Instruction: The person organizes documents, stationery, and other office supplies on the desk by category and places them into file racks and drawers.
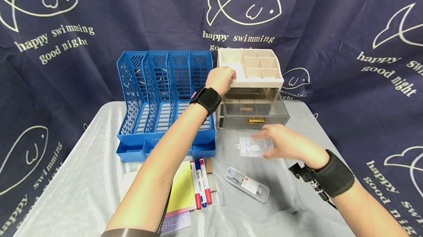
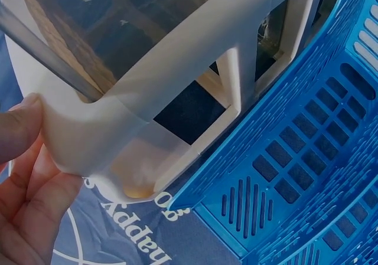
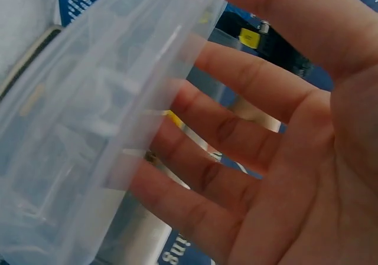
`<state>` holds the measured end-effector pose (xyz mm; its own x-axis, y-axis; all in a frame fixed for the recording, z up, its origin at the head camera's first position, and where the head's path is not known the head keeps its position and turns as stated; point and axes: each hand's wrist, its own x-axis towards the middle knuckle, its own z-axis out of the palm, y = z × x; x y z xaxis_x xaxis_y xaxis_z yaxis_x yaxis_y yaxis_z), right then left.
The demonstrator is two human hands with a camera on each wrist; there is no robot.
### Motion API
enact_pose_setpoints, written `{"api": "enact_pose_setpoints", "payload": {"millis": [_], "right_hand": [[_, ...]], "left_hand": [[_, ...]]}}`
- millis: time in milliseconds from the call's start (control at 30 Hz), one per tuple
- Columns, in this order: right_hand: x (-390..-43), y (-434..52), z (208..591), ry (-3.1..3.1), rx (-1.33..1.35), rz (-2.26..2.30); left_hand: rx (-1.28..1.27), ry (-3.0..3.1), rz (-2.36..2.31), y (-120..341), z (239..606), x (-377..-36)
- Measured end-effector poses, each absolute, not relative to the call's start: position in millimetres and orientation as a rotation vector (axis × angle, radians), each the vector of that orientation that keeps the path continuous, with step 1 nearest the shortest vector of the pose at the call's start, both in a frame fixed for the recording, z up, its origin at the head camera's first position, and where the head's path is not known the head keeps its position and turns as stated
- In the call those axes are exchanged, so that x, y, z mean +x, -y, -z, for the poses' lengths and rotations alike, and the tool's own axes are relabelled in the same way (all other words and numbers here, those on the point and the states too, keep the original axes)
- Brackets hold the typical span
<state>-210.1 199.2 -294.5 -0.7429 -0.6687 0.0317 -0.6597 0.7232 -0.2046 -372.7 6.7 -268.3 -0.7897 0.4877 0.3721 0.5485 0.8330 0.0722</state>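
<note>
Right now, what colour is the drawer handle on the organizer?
Gold, on the smoky clear drawer of the cream organizer; handle shows best in the head view.

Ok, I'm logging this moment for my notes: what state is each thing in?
Drawer: pulled out, gold handle at front.
Beige organizer: upright, left hand grips its corner.
Clear packet: held by right hand before the drawer.
Blue file rack: upright.
Markers: lying flat.
Clear case: lying flat.

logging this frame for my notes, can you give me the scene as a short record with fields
left hand: grips the top corner of the beige drawer organizer
right hand: holds a clear plastic packet in front of the open drawer
beside organizer: blue file rack
on table: markers, clear case, notebooks
</note>
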Motion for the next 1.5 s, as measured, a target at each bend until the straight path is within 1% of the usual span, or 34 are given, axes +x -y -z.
{"api": "enact_pose_setpoints", "payload": {"millis": [400,767,1167,1500], "right_hand": [[-223.0,-197.9,249.5,-2.864,-1.204,0.268],[-246.0,-200.4,217.0,-2.909,-1.155,0.207],[-276.6,-203.9,213.6,-2.924,-1.145,0.256],[-304.7,-195.3,225.7,-2.883,-1.086,0.255]], "left_hand": [[-0.763,2.661,0.225,-4.4,268.3,-374.1],[-0.766,2.657,0.223,-4.0,268.9,-374.7],[-0.764,2.659,0.202,-7.9,269.5,-373.6],[-0.767,2.661,0.175,-10.5,269.4,-373.5]]}}
